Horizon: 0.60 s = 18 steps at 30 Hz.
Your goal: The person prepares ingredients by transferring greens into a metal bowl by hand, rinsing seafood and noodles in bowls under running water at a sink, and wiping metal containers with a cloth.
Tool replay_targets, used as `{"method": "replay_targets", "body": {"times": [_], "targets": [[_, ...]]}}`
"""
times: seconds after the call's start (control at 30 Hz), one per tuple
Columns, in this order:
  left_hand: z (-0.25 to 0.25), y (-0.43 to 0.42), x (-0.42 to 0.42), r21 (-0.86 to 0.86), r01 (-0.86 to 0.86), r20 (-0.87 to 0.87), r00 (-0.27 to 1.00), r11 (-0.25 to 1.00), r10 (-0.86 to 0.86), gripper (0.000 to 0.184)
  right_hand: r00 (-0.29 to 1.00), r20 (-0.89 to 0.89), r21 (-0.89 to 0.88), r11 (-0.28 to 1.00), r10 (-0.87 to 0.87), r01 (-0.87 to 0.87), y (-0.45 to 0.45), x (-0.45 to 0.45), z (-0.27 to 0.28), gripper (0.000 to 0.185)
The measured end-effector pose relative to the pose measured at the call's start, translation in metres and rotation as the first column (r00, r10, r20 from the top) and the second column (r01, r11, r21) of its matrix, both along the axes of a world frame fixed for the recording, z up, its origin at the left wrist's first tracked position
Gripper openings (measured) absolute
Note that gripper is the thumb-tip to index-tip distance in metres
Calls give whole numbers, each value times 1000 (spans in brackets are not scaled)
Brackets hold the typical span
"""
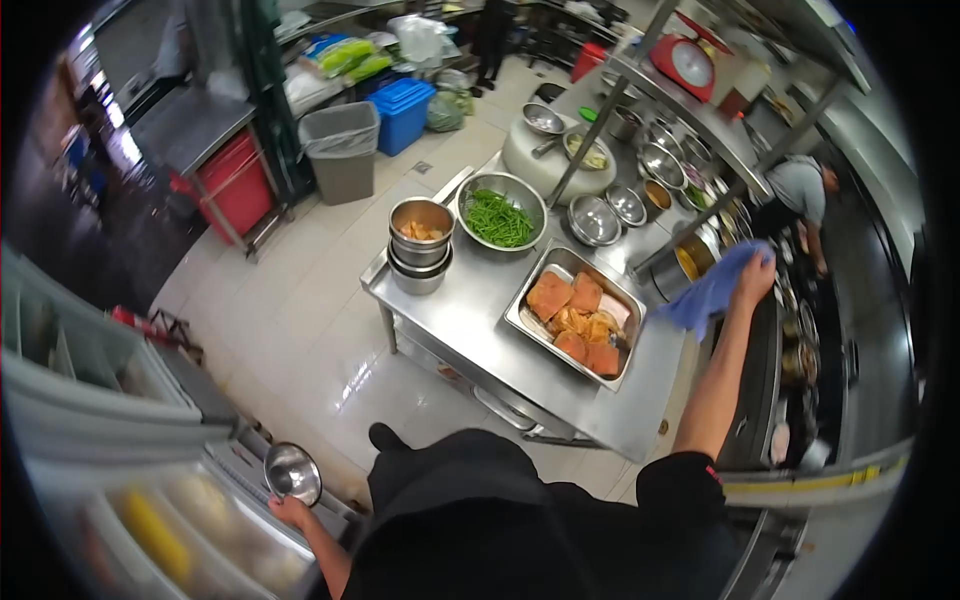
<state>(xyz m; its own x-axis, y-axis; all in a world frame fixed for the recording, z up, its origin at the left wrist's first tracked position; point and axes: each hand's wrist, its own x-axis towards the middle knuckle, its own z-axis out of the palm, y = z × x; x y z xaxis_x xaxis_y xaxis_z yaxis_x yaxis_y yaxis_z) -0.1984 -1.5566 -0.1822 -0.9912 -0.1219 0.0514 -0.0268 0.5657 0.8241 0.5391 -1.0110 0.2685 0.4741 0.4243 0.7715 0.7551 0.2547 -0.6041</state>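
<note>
Left hand is gripping a steel bowl, right hand just has a blue cloth dangling from clenched fingers.

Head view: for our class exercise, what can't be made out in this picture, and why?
All in the head view:
Part of the large pot: behind the blue cloth in the right hand.
Inside of the lower pot: covered by the upper pot.
Exact grip of the left hand on the metal bowl: too small.
Reading on the red scale: too small.
Yellow item, lower left: blurred.
Standing person: upper body cut off by the top edge.
</note>
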Motion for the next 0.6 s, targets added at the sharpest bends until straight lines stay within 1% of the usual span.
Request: {"method": "replay_targets", "body": {"times": [0.03,0.07,0.1,0.13,0.17,0.2,0.23,0.27,0.3,0.33,0.37,0.4,0.43,0.47,0.5,0.53,0.57,0.6], "targets": [[9,35,-34,7,48,-1,999,999,-48,33,995,-97,-40,999,26,-30,11,-1,27,20],[32,77,-63,24,96,48,994,995,-97,30,963,-226,-8,988,150,-156,19,-19,58,20],[51,115,-89,42,136,94,986,990,-139,27,912,-296,-18,953,282,-301,19,-45,89,18],[48,148,-120,204,164,123,974,965,-191,24,835,-368,-17,895,410,-446,17,-73,117,16],[47,177,-155,354,177,147,959,918,-242,21,791,-368,30,856,490,-516,18,-103,141,14],[55,206,-184,315,270,130,937,910,-323,18,737,-363,77,807,570,-586,18,-132,160,13],[77,238,-201,321,304,137,922,897,-361,17,666,-330,175,737,669,-653,14,-162,180,14],[111,266,-207,330,337,177,895,882,-409,23,587,-284,269,650,758,-711,10,-193,198,17],[137,294,-213,339,368,219,864,866,-453,30,637,-223,379,668,738,-641,2,-233,212,19],[135,319,-226,472,356,218,839,806,-498,40,687,-170,479,668,706,-569,-8,-276,218,22],[127,341,-238,592,324,216,818,737,-533,51,738,-125,517,678,663,-522,-10,-315,214,16],[126,360,-242,692,235,344,724,683,-598,69,726,-136,504,678,674,-535,-2,-345,201,16],[128,379,-240,755,197,402,616,626,-678,60,731,-152,446,706,666,-551,13,-376,187,16],[112,400,-243,747,204,483,489,633,-726,58,727,-167,389,722,666,-572,32,-412,170,16],[139,420,-224,767,259,495,345,588,-798,57,693,-189,377,703,696,-603,47,-452,156,16],[120,435,-226,758,210,569,249,617,-784,57,639,-221,330,673,736,-661,54,-494,143,16],[129,454,-223,746,274,594,139,607,-793,59,585,-252,294,637,771,-713,66,-534,130,16],[164,468,-212,793,335,484,160,509,-860,61,560,-282,275,625,779,-731,80,-569,115,16]]}}
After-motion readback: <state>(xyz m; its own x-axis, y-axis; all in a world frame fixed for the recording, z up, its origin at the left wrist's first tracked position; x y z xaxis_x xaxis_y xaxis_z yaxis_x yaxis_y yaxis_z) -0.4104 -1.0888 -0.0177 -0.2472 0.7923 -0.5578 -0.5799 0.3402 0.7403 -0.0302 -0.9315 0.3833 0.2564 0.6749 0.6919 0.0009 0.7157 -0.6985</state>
